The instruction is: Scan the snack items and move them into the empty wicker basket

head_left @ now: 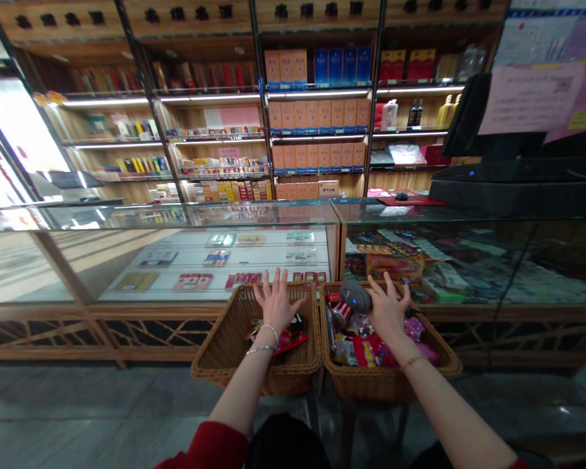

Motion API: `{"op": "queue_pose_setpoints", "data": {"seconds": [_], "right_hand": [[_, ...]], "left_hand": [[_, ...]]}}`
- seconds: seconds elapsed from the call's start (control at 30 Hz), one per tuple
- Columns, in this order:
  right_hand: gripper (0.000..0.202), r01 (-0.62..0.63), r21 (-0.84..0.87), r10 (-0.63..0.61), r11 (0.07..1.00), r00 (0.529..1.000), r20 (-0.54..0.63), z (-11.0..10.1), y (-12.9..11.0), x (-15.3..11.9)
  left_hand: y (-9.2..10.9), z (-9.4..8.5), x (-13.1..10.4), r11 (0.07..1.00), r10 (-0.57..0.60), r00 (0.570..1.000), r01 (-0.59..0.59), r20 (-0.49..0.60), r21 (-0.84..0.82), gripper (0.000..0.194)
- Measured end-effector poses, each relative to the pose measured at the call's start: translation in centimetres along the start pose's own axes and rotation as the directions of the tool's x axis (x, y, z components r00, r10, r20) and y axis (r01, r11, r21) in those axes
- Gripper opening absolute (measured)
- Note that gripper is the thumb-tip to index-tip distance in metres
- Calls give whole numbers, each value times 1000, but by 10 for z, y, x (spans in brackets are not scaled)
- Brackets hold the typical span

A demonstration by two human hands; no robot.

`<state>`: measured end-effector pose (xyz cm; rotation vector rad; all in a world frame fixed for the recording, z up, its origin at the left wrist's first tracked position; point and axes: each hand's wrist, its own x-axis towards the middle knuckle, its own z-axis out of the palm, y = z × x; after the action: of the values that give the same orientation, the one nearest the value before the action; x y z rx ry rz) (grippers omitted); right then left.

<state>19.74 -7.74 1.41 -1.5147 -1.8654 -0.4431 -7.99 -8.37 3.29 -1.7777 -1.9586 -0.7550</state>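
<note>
My left hand [276, 305] is stretched palm down over the left wicker basket [215, 345], fingers spread, holding nothing. Below it in that basket lie a few small packets, among them a red packet [295, 341]. Over the right wicker basket [366, 383], my right hand [389, 312] also has its fingers apart. A dark handheld barcode scanner [355, 297] with a blue light sits right against its left side; whether they touch is hard to tell. Heaped under this hand are colourful snack packets, including a red and yellow packet [366, 350] and a red-and-white striped item [342, 314].
A glass display counter [254, 215] stands just behind the baskets, with flat boxes inside. On its right end are a monitor [469, 117] and papers; a black cable [515, 267] hangs down. Shelves [317, 137] of boxes and bottles line the wall. Grey tiles [78, 404] cover the floor.
</note>
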Motion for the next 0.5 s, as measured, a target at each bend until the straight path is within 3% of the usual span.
{"op": "queue_pose_setpoints", "data": {"seconds": [0.5], "right_hand": [[38, -104, -31, 102, 994, 993, -52, -15, 47, -11]], "left_hand": [[77, 24, 3, 978, 181, 981, -172, 66, -122, 88]]}}
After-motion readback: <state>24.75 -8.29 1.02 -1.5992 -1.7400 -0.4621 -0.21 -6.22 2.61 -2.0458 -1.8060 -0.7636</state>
